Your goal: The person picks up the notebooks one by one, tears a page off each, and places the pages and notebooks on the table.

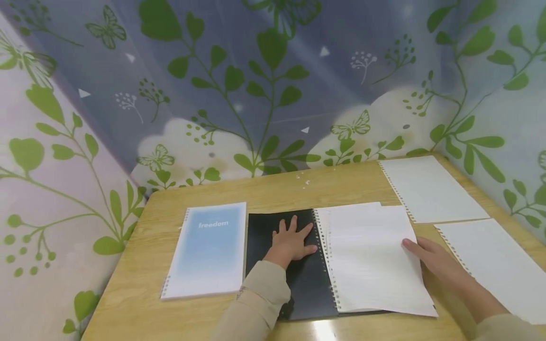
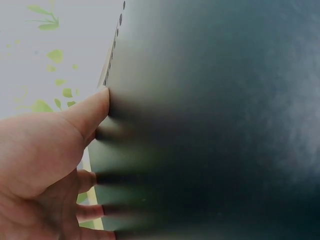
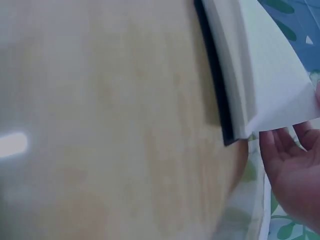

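Note:
A loose-leaf binder lies open on the wooden table, its black cover (image 1: 307, 296) turned to the left and a stack of white hole-punched pages on the right. My left hand (image 1: 291, 242) rests on the black cover with fingers spread, thumb near the row of holes. The same cover (image 2: 215, 125) fills most of the left wrist view. At the right edge of the pages, my right hand (image 1: 441, 263) pinches the top sheet (image 1: 371, 260), thumb above and fingers beneath. In the right wrist view that sheet (image 3: 282, 75) lifts away from the stack at its outer side.
Left of the binder lies a notebook (image 1: 209, 265) with a blue-and-white cover reading "freedom". Two loose hole-punched sheets lie to the right, one at the back (image 1: 435, 189) and one nearer (image 1: 490, 270). Small white paper scraps (image 1: 307, 182) dot the table's far side. Patterned curtains (image 1: 213, 94) surround the table.

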Demonstrator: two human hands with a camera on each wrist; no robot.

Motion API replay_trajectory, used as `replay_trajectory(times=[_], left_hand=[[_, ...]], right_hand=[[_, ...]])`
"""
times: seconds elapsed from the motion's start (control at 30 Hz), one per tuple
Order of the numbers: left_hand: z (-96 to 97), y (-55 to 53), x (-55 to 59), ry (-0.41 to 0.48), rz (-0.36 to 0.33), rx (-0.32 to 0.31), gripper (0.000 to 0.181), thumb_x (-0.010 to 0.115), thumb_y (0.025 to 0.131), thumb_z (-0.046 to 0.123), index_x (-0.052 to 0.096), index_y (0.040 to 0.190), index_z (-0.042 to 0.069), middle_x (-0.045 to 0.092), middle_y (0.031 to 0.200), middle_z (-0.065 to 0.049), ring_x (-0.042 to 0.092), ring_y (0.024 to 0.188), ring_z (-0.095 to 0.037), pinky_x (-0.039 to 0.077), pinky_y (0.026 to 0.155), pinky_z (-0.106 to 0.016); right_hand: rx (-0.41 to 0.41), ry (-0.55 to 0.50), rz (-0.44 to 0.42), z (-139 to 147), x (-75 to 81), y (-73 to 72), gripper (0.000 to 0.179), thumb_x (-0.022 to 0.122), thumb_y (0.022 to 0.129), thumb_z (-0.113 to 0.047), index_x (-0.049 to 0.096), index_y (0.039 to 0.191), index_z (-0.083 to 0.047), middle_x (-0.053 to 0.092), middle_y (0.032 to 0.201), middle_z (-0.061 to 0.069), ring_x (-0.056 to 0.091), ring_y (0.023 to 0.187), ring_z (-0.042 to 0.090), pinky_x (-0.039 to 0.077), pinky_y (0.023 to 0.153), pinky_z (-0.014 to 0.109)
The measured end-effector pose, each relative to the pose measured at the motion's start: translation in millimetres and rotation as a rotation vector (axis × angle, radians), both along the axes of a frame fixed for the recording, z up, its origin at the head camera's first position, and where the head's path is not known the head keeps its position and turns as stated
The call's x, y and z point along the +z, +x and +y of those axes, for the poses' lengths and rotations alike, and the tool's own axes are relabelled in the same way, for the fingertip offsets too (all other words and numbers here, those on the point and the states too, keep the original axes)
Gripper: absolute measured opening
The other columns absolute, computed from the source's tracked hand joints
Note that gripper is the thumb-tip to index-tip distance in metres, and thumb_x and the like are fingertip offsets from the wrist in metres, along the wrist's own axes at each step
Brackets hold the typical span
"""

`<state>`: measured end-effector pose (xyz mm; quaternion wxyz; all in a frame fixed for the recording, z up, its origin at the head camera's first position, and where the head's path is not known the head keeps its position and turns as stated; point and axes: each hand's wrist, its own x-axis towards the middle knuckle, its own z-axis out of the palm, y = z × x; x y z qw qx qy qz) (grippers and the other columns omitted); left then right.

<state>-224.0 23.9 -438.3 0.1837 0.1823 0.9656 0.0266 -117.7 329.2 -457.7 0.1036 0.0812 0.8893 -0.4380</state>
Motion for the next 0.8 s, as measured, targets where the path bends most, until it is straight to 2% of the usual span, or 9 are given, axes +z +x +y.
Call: replay_trajectory(times=[0.07, 0.17, 0.2, 0.27, 0.37, 0.57, 0.8], left_hand=[[0.5, -0.6, -1.3, 0.000, 0.003, 0.001, 0.064, 0.045, 0.088, 0.056, 0.022, 0.145, 0.037, 0.007, 0.156, -0.005, 0.009, 0.142, -0.037, 0.025, 0.109, -0.054], [0.7, -1.4, -3.2, 0.003, 0.004, 0.003, 0.065, 0.045, 0.088, 0.057, 0.022, 0.145, 0.038, 0.007, 0.156, -0.005, 0.009, 0.142, -0.036, 0.025, 0.109, -0.054], [0.8, -1.3, -3.4, 0.003, 0.002, 0.003, 0.064, 0.045, 0.088, 0.057, 0.022, 0.145, 0.038, 0.007, 0.157, -0.005, 0.008, 0.142, -0.036, 0.025, 0.109, -0.054], [0.9, -1.2, -3.5, 0.004, -0.001, 0.005, 0.064, 0.045, 0.088, 0.056, 0.022, 0.145, 0.038, 0.006, 0.157, -0.005, 0.008, 0.142, -0.036, 0.025, 0.109, -0.054], [0.9, -2.2, -3.9, 0.004, 0.001, 0.006, 0.065, 0.045, 0.088, 0.056, 0.022, 0.145, 0.038, 0.006, 0.157, -0.005, 0.008, 0.142, -0.036, 0.025, 0.109, -0.054], [0.1, -5.0, -7.9, 0.002, 0.008, 0.001, 0.065, 0.045, 0.088, 0.057, 0.021, 0.145, 0.038, 0.006, 0.157, -0.005, 0.008, 0.142, -0.037, 0.025, 0.109, -0.055], [1.6, -5.5, -9.8, 0.007, 0.001, 0.001, 0.066, 0.046, 0.087, 0.057, 0.021, 0.145, 0.038, 0.006, 0.157, -0.005, 0.008, 0.142, -0.037, 0.025, 0.109, -0.055]], right_hand=[[-0.018, 0.065, 0.034, 0, -0.2, 5.4, 0.060, 0.037, 0.096, -0.048, 0.050, 0.121, 0.006, 0.052, 0.118, 0.029, 0.050, 0.107, 0.036, 0.044, 0.085, 0.044], [-0.040, 0.114, 0.048, -3, 0.7, 10.8, 0.052, 0.043, 0.095, -0.045, 0.056, 0.109, 0.004, 0.056, 0.108, 0.022, 0.050, 0.095, 0.023, 0.042, 0.074, 0.032], [-0.046, 0.115, 0.040, -4, 1.3, 12.2, 0.053, 0.044, 0.094, -0.045, 0.056, 0.111, 0.004, 0.056, 0.113, 0.023, 0.051, 0.096, 0.024, 0.042, 0.076, 0.032], [-0.066, 0.113, 0.000, -5, 3.3, 13.5, 0.056, 0.045, 0.093, -0.048, 0.054, 0.113, 0.004, 0.056, 0.111, 0.020, 0.050, 0.094, 0.022, 0.041, 0.074, 0.031], [-0.111, 0.122, -0.031, -9, 5.7, 14.7, 0.057, 0.046, 0.092, -0.050, 0.054, 0.108, 0.004, 0.057, 0.102, 0.017, 0.049, 0.087, 0.021, 0.039, 0.069, 0.029], [-0.136, 0.182, 0.039, -12, 4.0, 15.5, 0.038, 0.054, 0.090, -0.038, 0.053, 0.087, -0.001, 0.051, 0.078, 0.006, 0.042, 0.069, 0.016, 0.033, 0.057, 0.025], [-0.132, 0.232, 0.117, -11, -1.6, 14.6, 0.028, 0.060, 0.086, -0.026, 0.047, 0.073, -0.005, 0.042, 0.065, 0.001, 0.037, 0.062, 0.013, 0.029, 0.053, 0.024]])
